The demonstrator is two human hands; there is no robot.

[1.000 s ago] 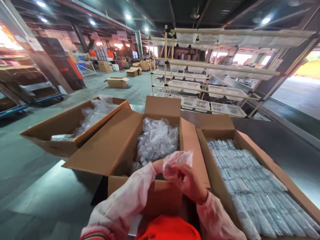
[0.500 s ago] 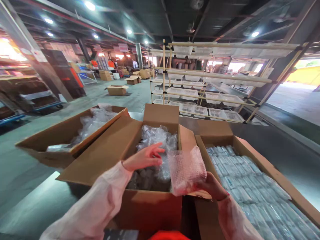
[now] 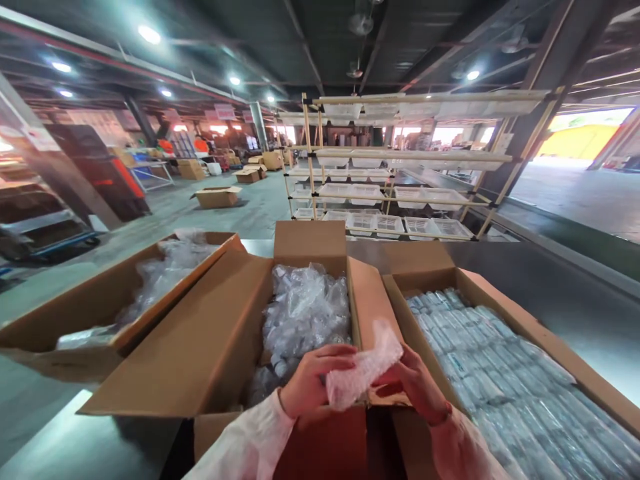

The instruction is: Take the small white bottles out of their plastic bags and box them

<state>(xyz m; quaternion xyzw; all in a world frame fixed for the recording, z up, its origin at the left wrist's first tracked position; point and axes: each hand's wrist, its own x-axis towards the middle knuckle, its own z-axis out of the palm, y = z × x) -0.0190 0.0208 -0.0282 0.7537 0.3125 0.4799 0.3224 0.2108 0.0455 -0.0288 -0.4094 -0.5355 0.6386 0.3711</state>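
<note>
Both hands grip a translucent bubble wrap bag [image 3: 367,370] above the near edge of the middle cardboard box. My left hand [image 3: 317,380] is closed around its left end, and my right hand [image 3: 417,383] is closed on its right side. The bag looks folded or seen edge-on; whether anything lies inside I cannot tell. Below and beyond it, the middle box [image 3: 237,327] holds a heap of clear plastic-wrapped items [image 3: 307,307]. To the right of my right hand, another cardboard box [image 3: 540,353] contains rows of clear-wrapped packs [image 3: 500,360].
At the left stands a third open carton [image 3: 30,327] with crumpled clear wrap [image 3: 167,270] in it. Behind the boxes rises a pipe rack [image 3: 310,180] carrying white plastic baskets [image 3: 350,193]. A grey metal table [image 3: 555,287] extends to the right. More cartons [image 3: 217,197] lie on the floor.
My left hand has come down from above the middle box and taken hold of the bubble wrap bag. The bag has turned from flat-facing to folded or edge-on. The camera view has shifted.
</note>
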